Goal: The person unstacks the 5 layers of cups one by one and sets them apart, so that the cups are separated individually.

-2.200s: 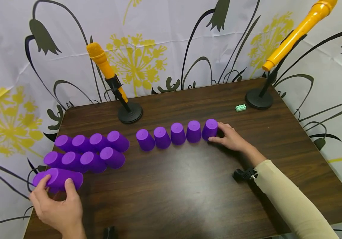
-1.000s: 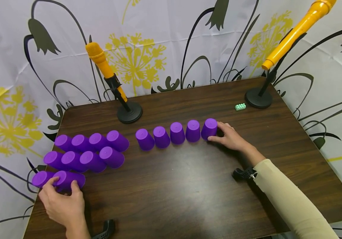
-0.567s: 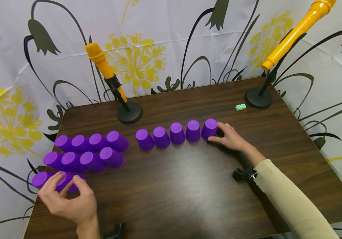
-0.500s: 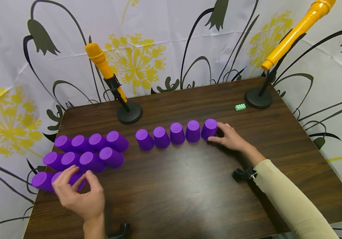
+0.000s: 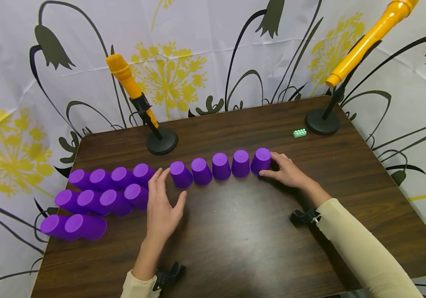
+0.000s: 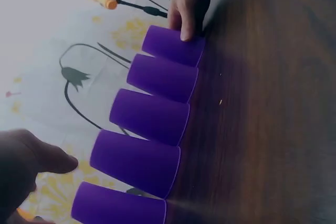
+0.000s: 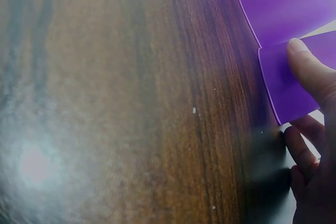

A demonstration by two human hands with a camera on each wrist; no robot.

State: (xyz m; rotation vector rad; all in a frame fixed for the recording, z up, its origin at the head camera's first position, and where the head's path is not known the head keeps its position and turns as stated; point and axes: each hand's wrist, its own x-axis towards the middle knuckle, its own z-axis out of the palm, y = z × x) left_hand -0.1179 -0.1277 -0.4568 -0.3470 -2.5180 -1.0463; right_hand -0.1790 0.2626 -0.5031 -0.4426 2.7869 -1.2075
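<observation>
Several purple plastic cups stand upside down in a row across the middle of the table. My right hand (image 5: 286, 171) holds the rightmost cup (image 5: 261, 160), thumb on its near side; the right wrist view shows that thumb (image 7: 310, 69) against the cup wall. Over the table, near the leftmost cup (image 5: 181, 175) of this row, is my left hand (image 5: 161, 213), its fingers extended, thumb spread and nothing in its grasp. Left of it, more upside-down cups form three rows; the front row has two, the right one being a cup (image 5: 88, 227) on the table.
Two yellow microphones stand at the back, a left one (image 5: 125, 76) and a right one (image 5: 373, 43), on stands with round black bases. A mint toy brick (image 5: 300, 133) lies near the right base (image 5: 322, 122). Behind the wooden table (image 5: 235, 248) hangs a flowered cloth (image 5: 205, 25).
My left hand has let go of the second cup in the front left row and moved right and farther in, to the middle row's left end. My right hand has stayed on its cup.
</observation>
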